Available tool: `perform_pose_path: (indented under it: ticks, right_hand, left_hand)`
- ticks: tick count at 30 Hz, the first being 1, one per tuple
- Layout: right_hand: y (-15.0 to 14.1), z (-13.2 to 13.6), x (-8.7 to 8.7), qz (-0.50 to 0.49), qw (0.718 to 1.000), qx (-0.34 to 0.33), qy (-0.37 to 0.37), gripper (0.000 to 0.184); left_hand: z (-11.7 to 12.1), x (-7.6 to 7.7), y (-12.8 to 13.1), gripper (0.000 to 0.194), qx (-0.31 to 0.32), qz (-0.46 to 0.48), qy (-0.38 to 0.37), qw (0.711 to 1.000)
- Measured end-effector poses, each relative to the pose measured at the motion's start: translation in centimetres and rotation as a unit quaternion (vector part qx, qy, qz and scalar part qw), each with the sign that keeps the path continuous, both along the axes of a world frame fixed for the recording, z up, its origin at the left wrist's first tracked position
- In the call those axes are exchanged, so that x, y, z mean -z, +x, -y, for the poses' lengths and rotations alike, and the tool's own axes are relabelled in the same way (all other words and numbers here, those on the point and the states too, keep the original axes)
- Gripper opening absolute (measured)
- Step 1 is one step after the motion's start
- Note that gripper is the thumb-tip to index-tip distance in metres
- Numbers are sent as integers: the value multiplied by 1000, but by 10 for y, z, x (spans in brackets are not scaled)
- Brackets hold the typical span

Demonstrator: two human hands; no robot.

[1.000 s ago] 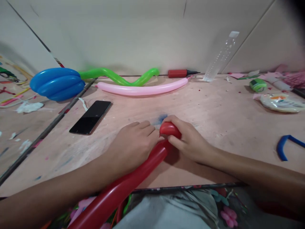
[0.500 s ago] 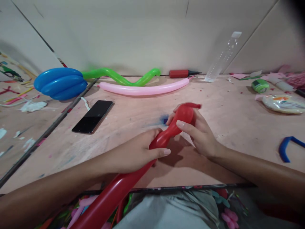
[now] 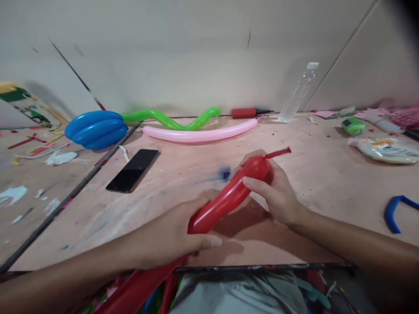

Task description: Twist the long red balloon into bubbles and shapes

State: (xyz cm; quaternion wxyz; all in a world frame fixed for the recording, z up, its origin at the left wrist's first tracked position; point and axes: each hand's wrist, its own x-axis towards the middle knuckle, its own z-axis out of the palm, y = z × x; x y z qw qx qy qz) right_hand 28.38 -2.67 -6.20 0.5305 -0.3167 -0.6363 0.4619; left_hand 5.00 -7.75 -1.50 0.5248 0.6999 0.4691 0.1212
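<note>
A long red balloon runs slantwise from the lower left, below the table edge, up to the middle of the table. Its far end is rounded and tipped with a thin uninflated tail that points right. My right hand is wrapped round that rounded end, thumb on top. Lower down, my left hand encircles the balloon, its thumb stretched along the near side. The left fingers behind the balloon are mostly hidden.
Behind lie a pink balloon, a bent green balloon, a bunched blue balloon and a red pump. A phone lies left. A plastic bottle leans against the wall. Right are a packet and an uninflated blue balloon.
My left hand has slid down the red balloon, away from the right hand. The narrow squeezed part between the hands is now full and round. The view has tilted up slightly.
</note>
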Motion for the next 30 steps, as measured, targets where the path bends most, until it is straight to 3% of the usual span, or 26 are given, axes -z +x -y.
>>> perform_pose_path:
  ticks: [6, 10, 13, 15, 18, 22, 26, 30]
  right_hand:
    - [-4, 9, 2, 38, 998, -38, -20, 29]
    - [-7, 19, -6, 86, 992, -88, -8, 25]
    - [-10, 25, -11, 91, 980, -174, -18, 18]
    - [-10, 26, -12, 104, 977, -187, -11, 19]
    - [-8, 22, -11, 125, 986, -107, 40, 26]
    - [-1, 10, -10, 175, 980, -11, 91, 24]
    - [9, 0, -15, 255, 946, -1, 201, 32]
    - [15, 0, -26, 347, 896, -83, 264, 33]
  left_hand:
    - [25, -5, -15, 28, 11, -106, 62, 992]
    - [33, -9, -21, 28, 26, -124, 66, 990]
    - [32, -12, -17, 45, 18, -76, 46, 996]
    - [27, -10, -9, 46, 1, -39, 14, 999]
    - [14, 2, 7, 41, -32, 33, -60, 997]
    - [-10, 21, 28, 42, -81, 136, -191, 969]
    - [-28, 33, 35, 53, -87, 257, -230, 935]
    - [-32, 45, 27, 55, -59, 304, -280, 909]
